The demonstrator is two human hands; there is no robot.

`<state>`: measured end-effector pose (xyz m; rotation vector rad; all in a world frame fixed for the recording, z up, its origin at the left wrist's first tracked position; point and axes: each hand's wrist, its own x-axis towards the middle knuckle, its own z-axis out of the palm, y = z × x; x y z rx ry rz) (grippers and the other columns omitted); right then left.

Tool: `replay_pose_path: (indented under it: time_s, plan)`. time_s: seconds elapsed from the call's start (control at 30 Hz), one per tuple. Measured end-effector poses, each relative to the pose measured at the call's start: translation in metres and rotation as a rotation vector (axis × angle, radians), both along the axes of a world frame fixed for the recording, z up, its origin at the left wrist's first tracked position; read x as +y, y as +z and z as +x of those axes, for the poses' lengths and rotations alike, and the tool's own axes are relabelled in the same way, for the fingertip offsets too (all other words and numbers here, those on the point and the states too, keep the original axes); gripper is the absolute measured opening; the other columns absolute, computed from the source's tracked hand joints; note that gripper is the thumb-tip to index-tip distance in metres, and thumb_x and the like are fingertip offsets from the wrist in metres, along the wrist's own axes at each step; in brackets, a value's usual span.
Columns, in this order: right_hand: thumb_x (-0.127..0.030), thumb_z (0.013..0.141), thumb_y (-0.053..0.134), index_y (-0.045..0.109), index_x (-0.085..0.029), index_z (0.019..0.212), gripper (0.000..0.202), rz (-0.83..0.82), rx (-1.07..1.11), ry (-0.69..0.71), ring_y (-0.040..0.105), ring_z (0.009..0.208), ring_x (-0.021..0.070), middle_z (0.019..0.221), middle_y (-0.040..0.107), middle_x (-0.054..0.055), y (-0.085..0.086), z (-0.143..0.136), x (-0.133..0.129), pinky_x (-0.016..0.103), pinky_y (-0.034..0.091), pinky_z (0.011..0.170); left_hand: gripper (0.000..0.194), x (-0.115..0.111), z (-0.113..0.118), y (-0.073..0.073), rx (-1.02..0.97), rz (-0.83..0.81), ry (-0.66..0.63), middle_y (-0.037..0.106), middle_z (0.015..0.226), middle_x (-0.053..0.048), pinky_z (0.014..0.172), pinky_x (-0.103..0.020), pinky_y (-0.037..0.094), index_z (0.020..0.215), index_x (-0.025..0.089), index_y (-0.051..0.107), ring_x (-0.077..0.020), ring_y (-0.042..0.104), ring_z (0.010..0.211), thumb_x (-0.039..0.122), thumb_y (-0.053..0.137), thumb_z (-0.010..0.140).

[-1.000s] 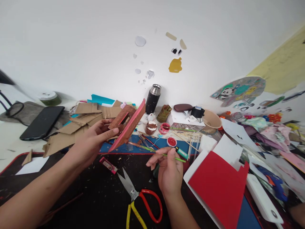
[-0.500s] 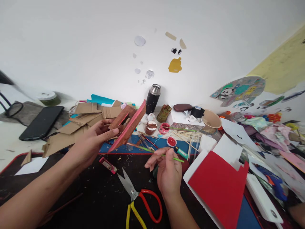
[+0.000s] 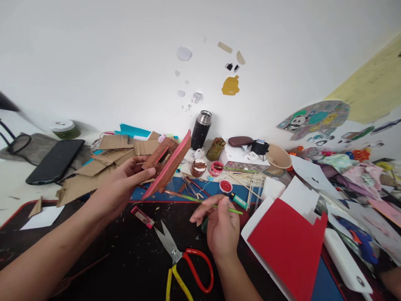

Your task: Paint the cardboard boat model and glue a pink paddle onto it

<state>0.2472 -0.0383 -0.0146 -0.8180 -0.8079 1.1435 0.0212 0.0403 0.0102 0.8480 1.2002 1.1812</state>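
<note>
My left hand [image 3: 133,175] grips a small brown-painted cardboard model [image 3: 171,165] with a pinkish-red edge, held tilted above the mat. In my right hand [image 3: 221,223] a thin paintbrush [image 3: 194,199] with a green handle is pinched between thumb and fingers. The brush's tip meets the lower part of the model's brown face. Beneath the hands lie scissors [image 3: 175,253] with one red and one yellow handle loop, and a small pink-and-clear lighter-like item [image 3: 142,217]. Behind stand an open jar of brown paint [image 3: 198,168] and a pot of red paint [image 3: 216,168].
Cardboard scraps [image 3: 115,150] and a black phone [image 3: 54,162] lie at the left. A black flask [image 3: 201,130] stands by the wall. A red sheet [image 3: 285,246], a white glue gun-like tool [image 3: 347,261] and a beige bowl [image 3: 277,158] are at the right.
The model has shifted very slightly down and left, and the brush tip has moved slightly left along its lower part. Everything else looks the same.
</note>
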Motion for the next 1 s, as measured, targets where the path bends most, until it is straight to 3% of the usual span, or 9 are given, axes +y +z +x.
replay_pose_path:
  time_s: [0.17,0.43,0.73,1.0]
  plan:
    - [-0.062,0.104,0.067,0.076,-0.019,0.084,0.049,-0.012,-0.023,0.016,0.074,0.05,0.0187,0.06,0.078,0.004,-0.0034,-0.0016,-0.0002,0.023,0.05,0.045,0.059,-0.0002,0.001,0.0,-0.005,0.007,-0.001,0.08,0.115,-0.004,0.084,-0.031,0.053,0.11,0.026,0.073,-0.0248,0.071,0.106,0.046,0.101,0.062]
    - [-0.064,0.103,0.068,0.075,-0.019,0.084,0.049,-0.014,-0.027,-0.076,0.074,0.05,0.019,0.058,0.076,0.003,-0.0013,0.0024,0.0024,0.024,0.05,0.045,0.064,0.0006,0.0014,0.0013,-0.044,-0.008,0.021,0.08,0.11,-0.003,0.084,-0.031,0.052,0.105,0.026,0.071,-0.0244,0.071,0.103,0.046,0.106,0.055]
    - [-0.064,0.105,0.065,0.074,-0.019,0.084,0.05,-0.019,-0.071,0.024,0.074,0.05,0.0195,0.06,0.078,0.005,-0.0034,-0.0031,-0.0012,0.025,0.05,0.045,0.064,-0.0001,0.001,0.0025,-0.002,0.003,0.005,0.081,0.113,-0.005,0.083,-0.032,0.053,0.107,0.025,0.072,-0.0262,0.072,0.103,0.049,0.104,0.057]
    - [-0.062,0.102,0.07,0.076,-0.019,0.085,0.047,-0.006,0.019,-0.081,0.074,0.051,0.0177,0.06,0.077,0.003,-0.0006,0.003,0.0035,0.023,0.051,0.045,0.067,0.0003,0.0024,0.0034,-0.043,-0.019,0.018,0.081,0.111,-0.003,0.087,-0.032,0.052,0.106,0.025,0.073,-0.0243,0.07,0.102,0.048,0.106,0.052]
